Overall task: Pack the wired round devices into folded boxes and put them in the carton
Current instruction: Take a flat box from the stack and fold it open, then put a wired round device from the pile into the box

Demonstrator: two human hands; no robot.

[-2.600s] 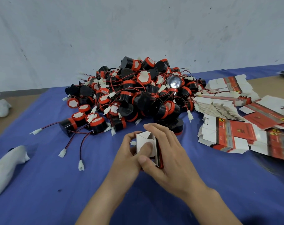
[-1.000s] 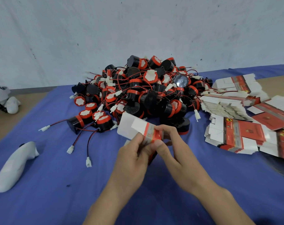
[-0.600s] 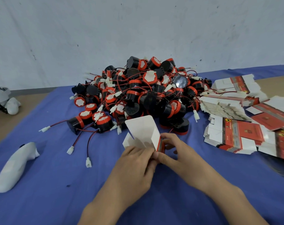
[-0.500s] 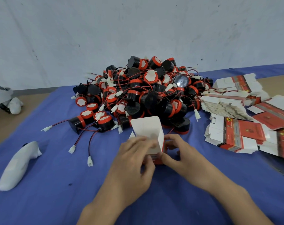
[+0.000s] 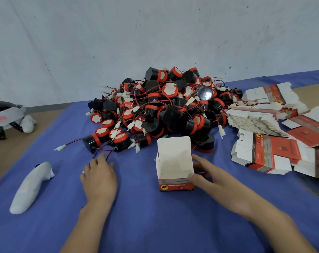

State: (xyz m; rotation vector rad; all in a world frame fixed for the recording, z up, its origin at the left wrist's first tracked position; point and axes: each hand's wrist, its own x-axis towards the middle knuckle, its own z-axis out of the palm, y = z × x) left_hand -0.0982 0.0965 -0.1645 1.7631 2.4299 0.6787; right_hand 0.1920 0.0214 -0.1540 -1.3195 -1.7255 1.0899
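One open box [image 5: 174, 161]; right hand [image 5: 209, 177] touches it, left hand [image 5: 98, 178] rests apart.

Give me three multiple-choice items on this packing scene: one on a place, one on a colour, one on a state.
1. Where does the stack of flat boxes lie?
A. left of the pile of devices
B. right of the pile
C. on top of the pile

2. What colour is the cloth?
A. green
B. blue
C. yellow

3. How is the box by the right hand?
A. taped shut
B. crushed flat
C. upright, lid open

Answers:
1. B, the stack sits on the right side of the cloth, beside the pile.
2. B, blue shows all round the box.
3. C, its white inside shows and the lid stands up.
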